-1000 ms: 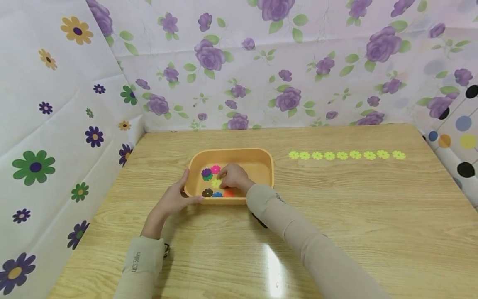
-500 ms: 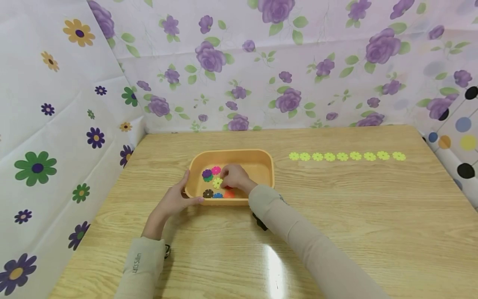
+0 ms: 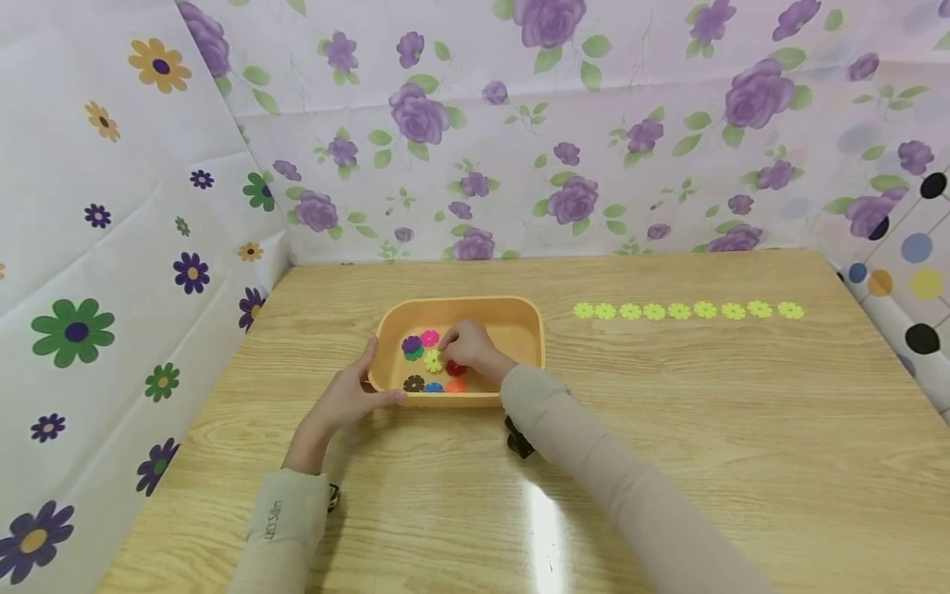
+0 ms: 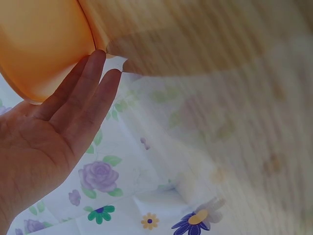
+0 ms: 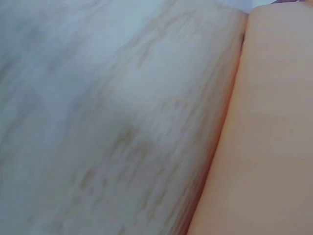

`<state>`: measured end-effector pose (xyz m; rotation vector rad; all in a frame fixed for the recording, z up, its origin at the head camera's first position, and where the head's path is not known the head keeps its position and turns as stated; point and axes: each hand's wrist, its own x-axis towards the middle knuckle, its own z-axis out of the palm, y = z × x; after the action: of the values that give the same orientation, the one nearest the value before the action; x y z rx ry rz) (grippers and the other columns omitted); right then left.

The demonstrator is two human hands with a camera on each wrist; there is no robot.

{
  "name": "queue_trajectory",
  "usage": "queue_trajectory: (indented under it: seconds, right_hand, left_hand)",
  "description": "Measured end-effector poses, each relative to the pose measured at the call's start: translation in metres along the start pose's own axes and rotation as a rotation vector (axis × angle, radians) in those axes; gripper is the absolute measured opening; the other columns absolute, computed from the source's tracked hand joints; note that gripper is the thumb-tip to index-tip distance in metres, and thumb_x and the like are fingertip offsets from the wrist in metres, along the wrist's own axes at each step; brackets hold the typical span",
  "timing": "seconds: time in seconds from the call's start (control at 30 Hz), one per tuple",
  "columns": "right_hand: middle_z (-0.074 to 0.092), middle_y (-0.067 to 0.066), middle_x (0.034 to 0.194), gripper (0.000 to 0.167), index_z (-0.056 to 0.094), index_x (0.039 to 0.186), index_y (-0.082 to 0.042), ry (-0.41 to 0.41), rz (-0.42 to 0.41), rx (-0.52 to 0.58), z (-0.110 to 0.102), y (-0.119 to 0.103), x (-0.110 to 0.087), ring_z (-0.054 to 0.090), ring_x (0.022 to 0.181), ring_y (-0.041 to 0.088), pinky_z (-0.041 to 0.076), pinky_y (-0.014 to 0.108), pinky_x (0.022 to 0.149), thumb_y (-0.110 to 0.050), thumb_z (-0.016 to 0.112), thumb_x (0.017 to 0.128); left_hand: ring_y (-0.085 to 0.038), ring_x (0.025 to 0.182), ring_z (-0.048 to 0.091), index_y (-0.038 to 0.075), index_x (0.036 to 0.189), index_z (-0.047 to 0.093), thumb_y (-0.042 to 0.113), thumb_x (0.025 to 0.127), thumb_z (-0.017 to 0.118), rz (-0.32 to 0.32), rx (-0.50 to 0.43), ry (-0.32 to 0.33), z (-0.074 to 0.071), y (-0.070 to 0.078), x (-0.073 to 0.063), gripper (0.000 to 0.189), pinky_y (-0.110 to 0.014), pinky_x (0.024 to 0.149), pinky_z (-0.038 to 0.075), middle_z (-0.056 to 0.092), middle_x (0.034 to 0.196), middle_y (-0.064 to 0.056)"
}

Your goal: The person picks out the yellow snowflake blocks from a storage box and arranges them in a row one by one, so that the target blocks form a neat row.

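Observation:
My left hand (image 3: 343, 399) grips the left end of an orange plastic basin (image 3: 530, 330), thumb over the front rim; in the left wrist view its fingers (image 4: 80, 93) lie along the outer wall. Inside the basin, my right hand (image 3: 471, 346) pinches the edge of a yellow flower-shaped plastic piece (image 3: 434, 361), which looks tilted up. A dark red piece (image 3: 455, 369) lies just under the hand. Around it are a pink piece (image 3: 430, 338), a purple one (image 3: 411, 344) overlapping a green one (image 3: 414, 355), a brown one (image 3: 413, 384), a blue one (image 3: 434, 388) and an orange-red one (image 3: 456, 385).
A row of several yellow flower pieces (image 3: 679, 311) lies on the wooden table (image 3: 712, 429) to the right of the basin. Floral sheets (image 3: 519, 165) stand behind and at the sides. The right wrist view shows mostly the table and the basin's outer wall (image 5: 264, 117).
My right hand has risen slightly, uncovering the dark red piece. The yellow piece at its fingertips has tilted. My left hand keeps its place on the basin.

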<state>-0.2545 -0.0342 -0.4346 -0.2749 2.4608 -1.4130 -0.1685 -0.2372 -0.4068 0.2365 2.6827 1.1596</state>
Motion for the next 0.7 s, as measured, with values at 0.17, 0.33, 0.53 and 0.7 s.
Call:
queue_trajectory:
  seconds: [0.17,0.33,0.53,0.7]
  right_hand:
    - [0.064,0.006,0.086,0.004,0.07,0.077,-0.001,-0.015,-0.019,0.073,-0.006,-0.003,-0.007,0.054,0.077,0.018,0.047,0.024,0.06,-0.003,0.071,0.074]
    - [0.065,0.004,0.086,0.004,0.071,0.078,-0.003,-0.025,-0.042,0.086,-0.017,-0.002,-0.015,0.052,0.074,0.015,0.045,0.024,0.059,-0.006,0.071,0.075]
    - [0.063,0.005,0.086,0.006,0.069,0.083,-0.003,-0.057,-0.04,0.143,-0.033,0.0,-0.027,0.052,0.073,0.019,0.042,0.024,0.056,-0.007,0.07,0.078]
    - [0.061,0.004,0.081,0.009,0.068,0.086,-0.002,-0.071,-0.023,0.202,-0.049,0.001,-0.035,0.047,0.062,0.015,0.038,0.022,0.052,-0.007,0.069,0.079]
  left_hand:
    - [-0.025,0.096,0.057,0.006,0.146,0.002,0.032,0.076,0.074,0.003,-0.005,-0.003,-0.001,0.0,0.0,0.104,-0.036,0.08,0.048,0.038,0.136,-0.025]
    - [-0.026,0.097,0.057,0.007,0.146,0.002,0.036,0.075,0.074,0.0,-0.003,-0.007,-0.001,-0.001,0.0,0.105,-0.036,0.081,0.048,0.037,0.136,-0.025]
    - [-0.024,0.095,0.057,0.007,0.146,0.002,0.04,0.074,0.074,0.01,0.003,0.001,-0.001,-0.002,-0.001,0.107,-0.035,0.08,0.048,0.039,0.135,-0.025]
    - [-0.024,0.093,0.057,0.006,0.146,0.002,0.04,0.074,0.074,0.015,0.008,0.001,-0.001,-0.001,0.0,0.108,-0.034,0.079,0.049,0.044,0.129,-0.025]
